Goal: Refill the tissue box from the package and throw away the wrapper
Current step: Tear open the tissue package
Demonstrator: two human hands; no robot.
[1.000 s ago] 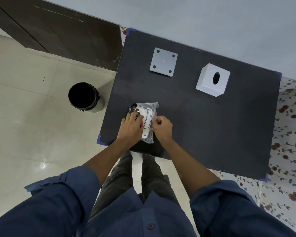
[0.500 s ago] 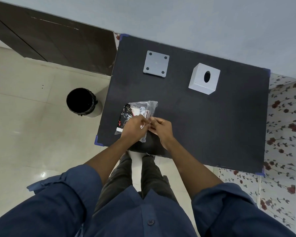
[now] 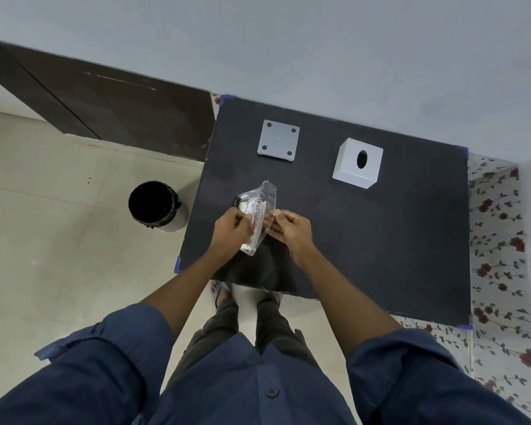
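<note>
Left hand (image 3: 231, 230) and right hand (image 3: 292, 230), forearms converging, fingers pinched closed near the worktop's (image 3: 380, 240) front-left corner.

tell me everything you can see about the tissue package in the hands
The tissue package is a small pack in clear, crinkly plastic film with a white printed label and a dark patch at its far left end. It is held above the near left part of the black table, tilted, its far end sticking up loose. The left hand grips its left side and the right hand pinches the film on its right. Whether it is torn open yet is unclear.
</note>
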